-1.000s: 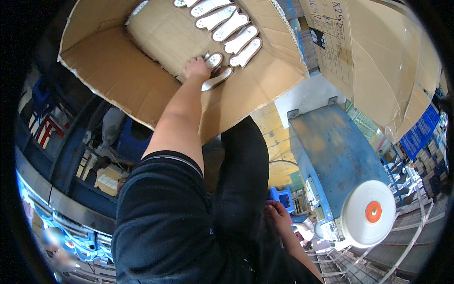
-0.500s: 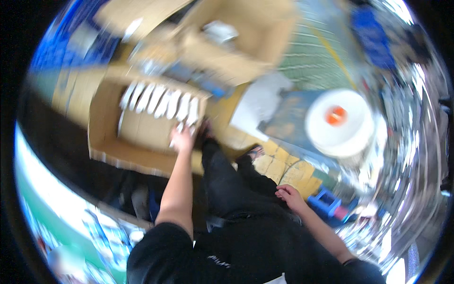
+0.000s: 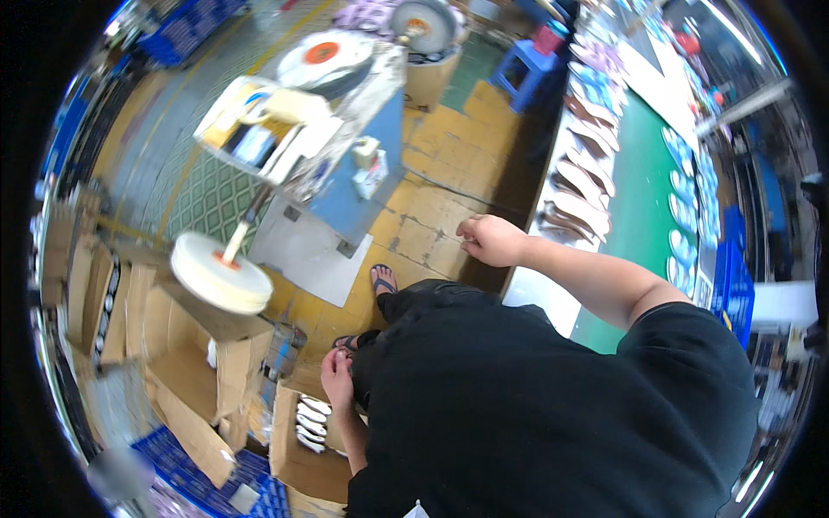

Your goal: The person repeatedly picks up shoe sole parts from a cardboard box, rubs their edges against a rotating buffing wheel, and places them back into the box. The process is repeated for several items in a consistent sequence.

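My right hand [image 3: 490,240] is stretched over the near edge of the long table, loosely curled with its fingers a little apart and nothing visible in it. Beyond it, a row of brown and white shoe soles [image 3: 574,211] lies along the table's white strip. My left hand [image 3: 337,380] hangs low beside my leg, its fingers loosely bent and nothing seen in them. Below it stands an open cardboard box [image 3: 302,470], partly hidden by my arm and body, with several slender white shoe soles [image 3: 312,423] lined up inside.
A green conveyor belt [image 3: 639,207] carries blue sandals [image 3: 680,213]. Ahead is a blue machine [image 3: 363,186] with round white wheels [image 3: 220,272]. A larger cardboard box [image 3: 181,380] stands at the left, a blue stool [image 3: 524,73] at the far end, and a cable [image 3: 458,192] crosses the floor.
My left hand has come up out of the box of white soles, where it was touching one. My body has turned right toward the long table, and my right hand has reached out to it.
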`<control>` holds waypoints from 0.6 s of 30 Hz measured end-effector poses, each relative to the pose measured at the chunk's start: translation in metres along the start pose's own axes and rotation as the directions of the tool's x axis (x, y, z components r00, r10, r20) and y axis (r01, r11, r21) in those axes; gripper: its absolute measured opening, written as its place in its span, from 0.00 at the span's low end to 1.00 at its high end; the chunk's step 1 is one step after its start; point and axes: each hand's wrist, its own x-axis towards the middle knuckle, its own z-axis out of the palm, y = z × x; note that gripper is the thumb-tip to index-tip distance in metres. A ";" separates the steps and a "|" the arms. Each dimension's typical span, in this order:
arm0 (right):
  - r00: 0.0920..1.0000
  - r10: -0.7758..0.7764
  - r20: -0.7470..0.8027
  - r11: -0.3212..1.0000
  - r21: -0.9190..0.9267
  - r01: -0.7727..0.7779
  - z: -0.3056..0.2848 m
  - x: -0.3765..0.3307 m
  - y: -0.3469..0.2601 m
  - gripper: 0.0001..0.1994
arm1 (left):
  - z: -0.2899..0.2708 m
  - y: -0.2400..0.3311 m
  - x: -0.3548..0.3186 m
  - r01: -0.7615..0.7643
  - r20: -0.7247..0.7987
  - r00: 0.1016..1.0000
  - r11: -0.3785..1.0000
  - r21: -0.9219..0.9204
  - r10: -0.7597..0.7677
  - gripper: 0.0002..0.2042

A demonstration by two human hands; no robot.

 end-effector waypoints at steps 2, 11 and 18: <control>0.990 -0.007 -0.141 1.000 0.005 0.008 -0.011 -0.029 0.010 0.14 | 0.016 0.037 0.003 -0.028 0.223 0.974 0.973 0.230 -0.025 0.19; 0.809 0.237 -0.538 0.946 -0.063 -0.319 -0.131 -0.124 0.128 0.15 | 0.040 0.136 0.042 -0.268 0.428 0.895 0.614 0.742 -0.126 0.29; 0.884 0.450 -0.130 0.816 -0.342 -0.466 -0.121 -0.141 0.166 0.43 | 0.107 0.191 0.043 -0.391 0.478 0.878 0.522 0.758 -0.036 0.31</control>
